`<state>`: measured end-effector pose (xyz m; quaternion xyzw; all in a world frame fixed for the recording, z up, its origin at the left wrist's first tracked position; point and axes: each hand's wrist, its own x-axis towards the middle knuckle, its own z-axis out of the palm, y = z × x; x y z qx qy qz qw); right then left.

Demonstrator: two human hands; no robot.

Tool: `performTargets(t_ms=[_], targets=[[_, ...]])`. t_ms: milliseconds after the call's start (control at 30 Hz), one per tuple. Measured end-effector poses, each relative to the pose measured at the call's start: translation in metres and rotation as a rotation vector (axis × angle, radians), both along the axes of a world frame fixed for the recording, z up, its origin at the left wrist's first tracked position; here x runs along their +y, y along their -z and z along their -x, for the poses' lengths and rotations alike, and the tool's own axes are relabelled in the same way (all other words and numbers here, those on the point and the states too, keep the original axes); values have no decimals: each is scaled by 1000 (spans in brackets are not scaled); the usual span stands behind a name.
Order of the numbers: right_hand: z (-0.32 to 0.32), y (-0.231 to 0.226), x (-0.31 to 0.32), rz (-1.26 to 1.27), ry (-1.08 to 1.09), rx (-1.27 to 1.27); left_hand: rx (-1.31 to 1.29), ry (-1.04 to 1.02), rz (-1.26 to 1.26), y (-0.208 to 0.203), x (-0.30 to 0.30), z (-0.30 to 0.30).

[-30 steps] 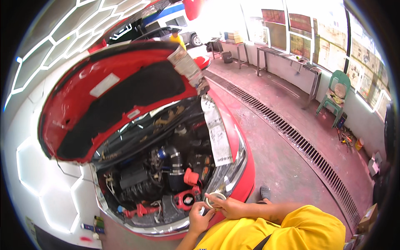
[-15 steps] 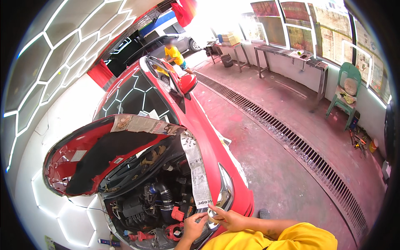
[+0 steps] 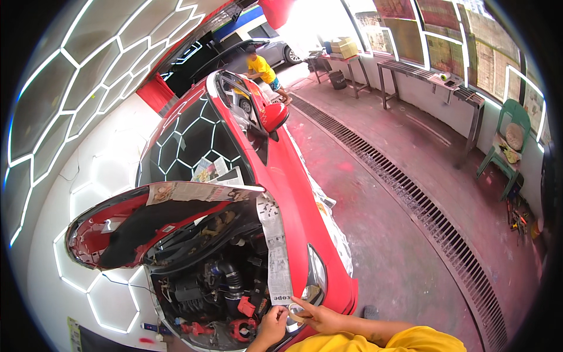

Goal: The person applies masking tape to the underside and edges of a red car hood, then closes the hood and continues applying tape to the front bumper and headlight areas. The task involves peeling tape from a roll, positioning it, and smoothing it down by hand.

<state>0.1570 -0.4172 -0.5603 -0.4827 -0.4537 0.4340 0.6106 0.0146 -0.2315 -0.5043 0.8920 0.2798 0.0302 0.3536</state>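
My right hand is closed around a pale roll of masking tape, its fingers over the top and outer side. On the roll's left side, my left hand has its fingertips pinched at the tape; whether a loose end is between them is too small to tell. Both hands are at the front corner of a red car, just below the headlight. A newspaper strip lies along the fender's inner edge and ends right above my fingers.
The bonnet stands raised over the open engine bay, newspaper along its edge. A person in yellow stands by the car's far side. A floor grate runs along the right. Beyond are a metal bench and a green chair.
The view has shifted, so the car and room sit differently in the picture. My hands stay together at the tape roll, which has turned slightly and appears a little lower.
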Motion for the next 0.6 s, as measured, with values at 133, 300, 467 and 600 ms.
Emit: performTargets(t_ms=[133,300,467,600], targets=[[-2,2,0,-18,-37,-6,-6,117,171,-5,21,10],[5,-12,10,-87,83,-254,20,32,593,2,54,19],[14,-35,30,-68,201,-260,-124,93,835,-4,89,34],[41,-65,62,-23,275,-199,-293,105,824,-12,111,54]])
